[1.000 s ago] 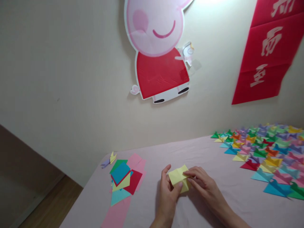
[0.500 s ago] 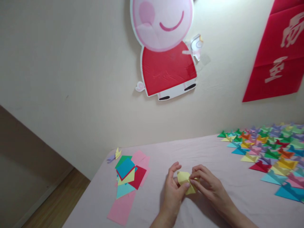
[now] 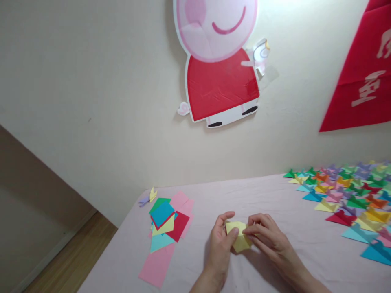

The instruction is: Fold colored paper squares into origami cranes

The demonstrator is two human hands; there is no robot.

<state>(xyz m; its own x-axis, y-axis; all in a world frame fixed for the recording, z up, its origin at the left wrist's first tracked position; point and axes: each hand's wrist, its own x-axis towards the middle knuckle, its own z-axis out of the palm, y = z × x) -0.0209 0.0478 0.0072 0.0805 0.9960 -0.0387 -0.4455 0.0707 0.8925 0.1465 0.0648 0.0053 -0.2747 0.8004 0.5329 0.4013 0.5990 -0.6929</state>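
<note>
A small yellow paper (image 3: 239, 237), partly folded, sits between both my hands just above the pale pink tablecloth (image 3: 275, 203). My left hand (image 3: 220, 247) pinches its left edge with thumb and fingers closed on it. My right hand (image 3: 269, 240) grips its right side, fingers curled over the fold. Much of the paper is hidden under my fingers.
A loose pile of coloured paper squares (image 3: 165, 221) lies to the left, with a pink sheet (image 3: 155, 266) below it and two tiny folded pieces (image 3: 149, 197) near the table's far corner. Several folded paper shapes (image 3: 345, 197) cover the right side. Wooden floor (image 3: 70, 260) lies beyond the left edge.
The yellow paper has been folded smaller between my hands. The view has shifted, so the hands and table sit slightly further right and lower in the picture.
</note>
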